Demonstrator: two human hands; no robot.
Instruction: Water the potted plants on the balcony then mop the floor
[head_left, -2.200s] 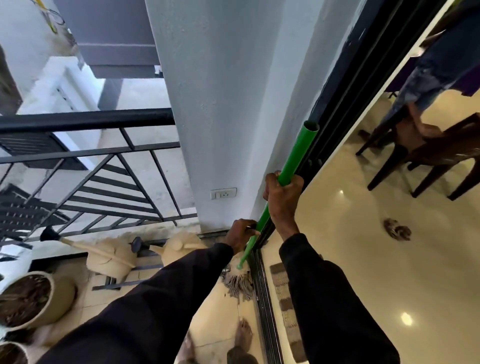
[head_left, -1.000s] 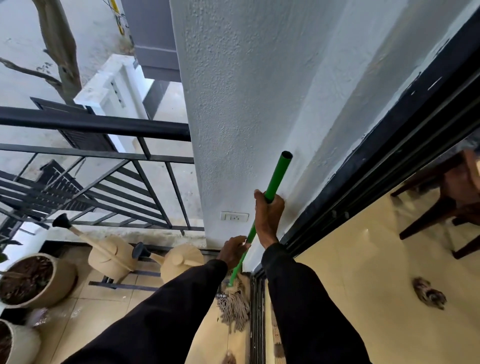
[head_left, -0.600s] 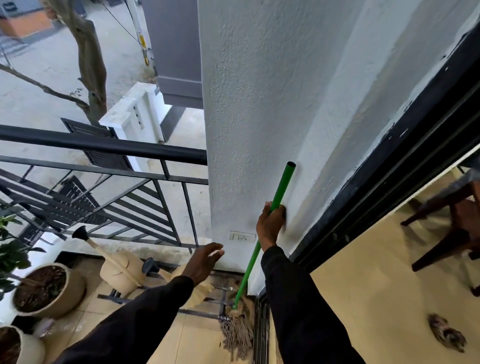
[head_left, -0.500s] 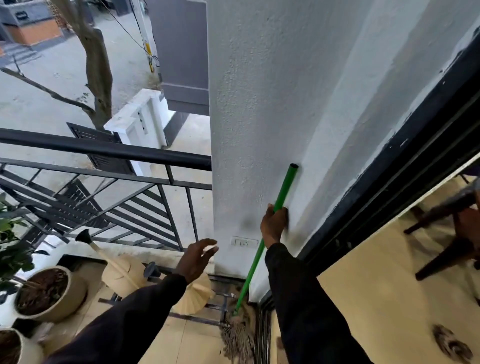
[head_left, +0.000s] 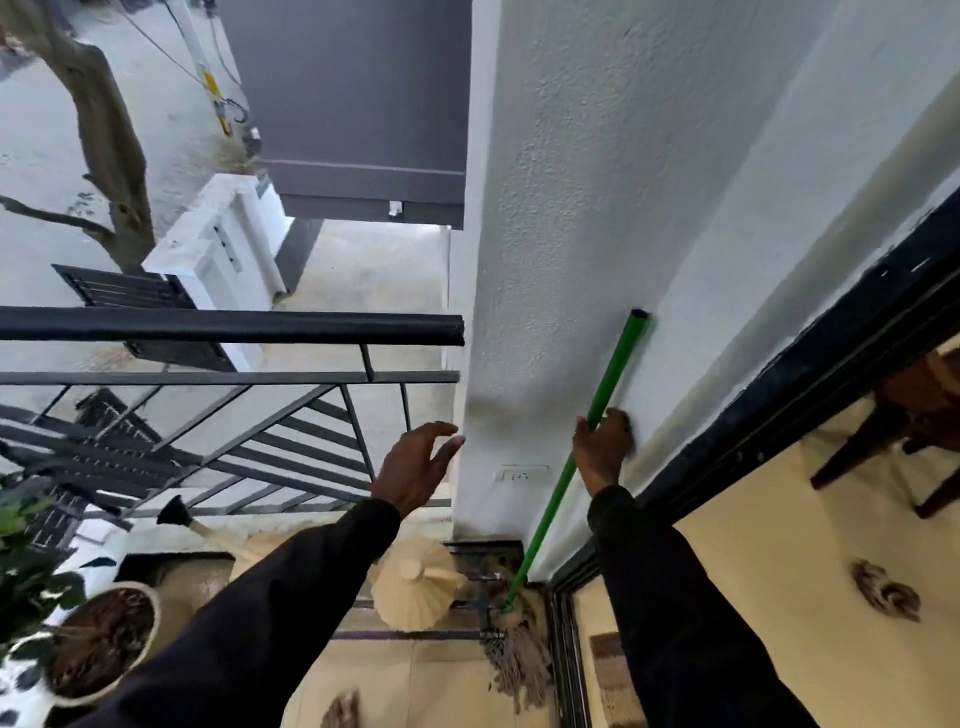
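Observation:
My right hand (head_left: 601, 448) grips the green mop handle (head_left: 615, 366), whose top end rests against the white wall. The mop's stringy head (head_left: 519, 670) lies on the balcony tiles by the door track. My left hand (head_left: 415, 467) hangs free in the air with fingers spread, left of the wall corner and above a beige watering can (head_left: 415, 582). A second watering can with a black rose (head_left: 174, 512) sits further left, mostly hidden by my left sleeve. A potted plant (head_left: 98, 639) stands at the lower left.
A black metal railing (head_left: 228, 330) bounds the balcony on the left. A wall socket (head_left: 519, 474) sits low on the white pillar. The black sliding-door frame (head_left: 779, 379) runs along the right; indoors are a dark chair (head_left: 904, 415) and a rag (head_left: 885, 597) on the glossy floor.
My left hand let go of the mop handle and lifted away to the left with fingers spread. My right hand has tilted the handle's top against the wall. The view has tilted upward.

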